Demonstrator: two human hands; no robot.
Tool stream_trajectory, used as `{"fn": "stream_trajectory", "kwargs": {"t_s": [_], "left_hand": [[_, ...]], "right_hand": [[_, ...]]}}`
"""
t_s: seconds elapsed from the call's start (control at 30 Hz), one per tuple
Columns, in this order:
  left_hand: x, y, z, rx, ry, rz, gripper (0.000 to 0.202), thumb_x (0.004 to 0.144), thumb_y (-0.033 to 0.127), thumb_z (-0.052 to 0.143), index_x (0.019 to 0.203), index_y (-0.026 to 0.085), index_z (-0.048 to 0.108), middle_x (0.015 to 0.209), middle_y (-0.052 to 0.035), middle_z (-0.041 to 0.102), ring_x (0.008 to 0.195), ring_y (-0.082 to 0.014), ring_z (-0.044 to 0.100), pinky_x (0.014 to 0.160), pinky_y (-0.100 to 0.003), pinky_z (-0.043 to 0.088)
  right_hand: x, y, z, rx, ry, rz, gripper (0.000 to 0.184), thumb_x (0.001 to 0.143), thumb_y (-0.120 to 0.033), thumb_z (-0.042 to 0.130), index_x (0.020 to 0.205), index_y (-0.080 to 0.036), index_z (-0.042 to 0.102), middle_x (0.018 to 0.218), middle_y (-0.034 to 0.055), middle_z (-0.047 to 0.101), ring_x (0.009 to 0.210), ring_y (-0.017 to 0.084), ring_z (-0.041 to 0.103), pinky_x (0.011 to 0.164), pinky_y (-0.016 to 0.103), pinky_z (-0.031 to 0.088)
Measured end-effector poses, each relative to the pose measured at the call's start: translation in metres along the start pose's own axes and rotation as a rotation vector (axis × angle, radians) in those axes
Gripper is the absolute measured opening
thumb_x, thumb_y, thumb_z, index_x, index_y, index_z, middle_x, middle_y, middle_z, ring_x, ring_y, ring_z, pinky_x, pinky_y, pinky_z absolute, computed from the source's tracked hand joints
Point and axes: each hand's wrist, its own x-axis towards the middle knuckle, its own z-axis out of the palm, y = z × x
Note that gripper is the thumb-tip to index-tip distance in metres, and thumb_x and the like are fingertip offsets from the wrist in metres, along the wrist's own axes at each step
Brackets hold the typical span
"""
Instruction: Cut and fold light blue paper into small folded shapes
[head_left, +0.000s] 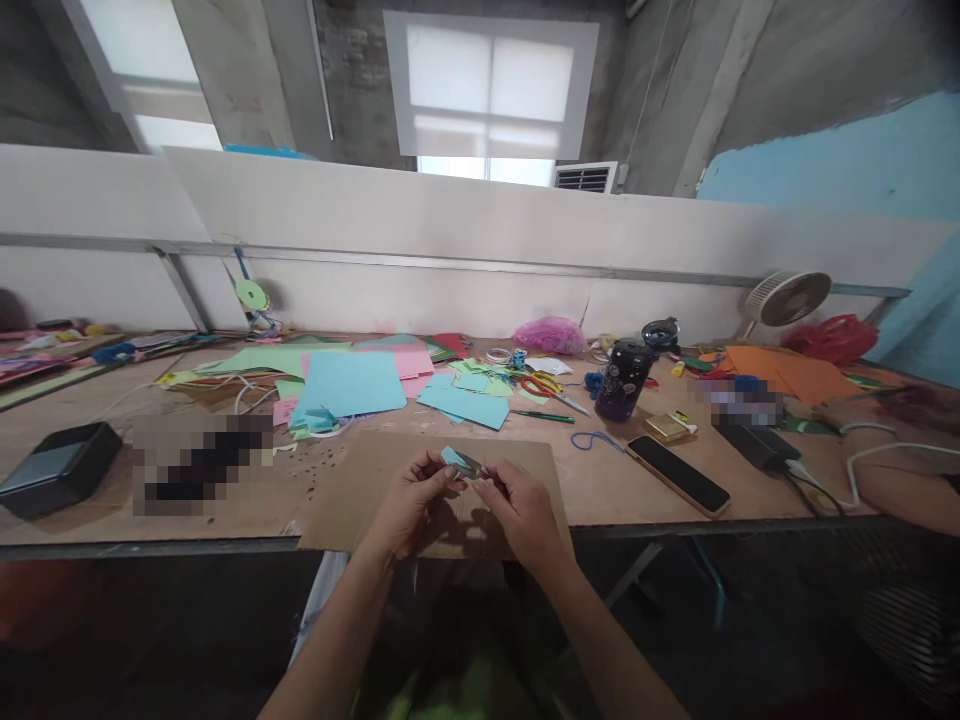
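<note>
My left hand (414, 498) pinches a small piece of light blue paper (452, 456) between thumb and fingers. My right hand (523, 508) is closed close beside it, on a small dark metal-looking tool (470, 467) that meets the paper. The fingers hide most of this tool, so its kind does not show. Both hands are above a brown cardboard sheet (360, 470) at the table's front edge. Beyond them lie light blue paper sheets (465, 405), a green pen (541, 416) and scissors (574, 401) beside red and yellow handles.
To the right stand a dark tumbler (624, 382), a phone (679, 474) and a gold box (666, 427). A black box (60, 468) sits at the left. Larger blue paper (352, 383) lies behind. Another person's arm (907, 470) rests at the far right.
</note>
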Motion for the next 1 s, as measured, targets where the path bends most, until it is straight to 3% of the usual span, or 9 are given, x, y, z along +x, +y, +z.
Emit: {"fn": "stream_trajectory", "kwargs": {"t_s": [1.0], "left_hand": [[0.0016,-0.0020,-0.0016,0.004,-0.023,0.015,0.020,0.067,0.026,0.081,0.076,0.017,0.067,0.074,0.0016,0.068,0.063,-0.0090,0.062,0.066,-0.019,0.047]], "right_hand": [[-0.0007,0.0005,0.0013,-0.008,0.017,-0.021,0.022,0.093,-0.036,0.050,0.085,-0.020,0.061,0.080,0.0028,0.063,0.077,0.018,0.057,0.063,0.026,0.035]]}}
